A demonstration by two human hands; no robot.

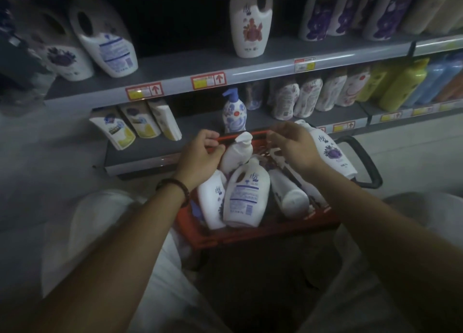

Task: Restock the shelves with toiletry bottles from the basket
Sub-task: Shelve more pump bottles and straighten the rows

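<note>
Dim shelves (200, 62) rise beyond both hands, and the basket (250, 232) sits right under them: left hand (200, 154) curled round its far rim, right hand (293, 147) pinching the same red bar, bottles (246, 194) heaped below the wrists. Keep it level, I'd say, then free one hand for the pump bottle (238, 152) between them. Mind the purple bottle (330, 154) leaning just outside the right hand, and the blue bottle (234, 112) standing beyond the fingers, crowding that gap.

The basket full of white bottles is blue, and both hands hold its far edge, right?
Not quite. The head view shows the basket is red, not blue. It is full of white bottles, and the left hand and right hand both hold its far edge.
</note>
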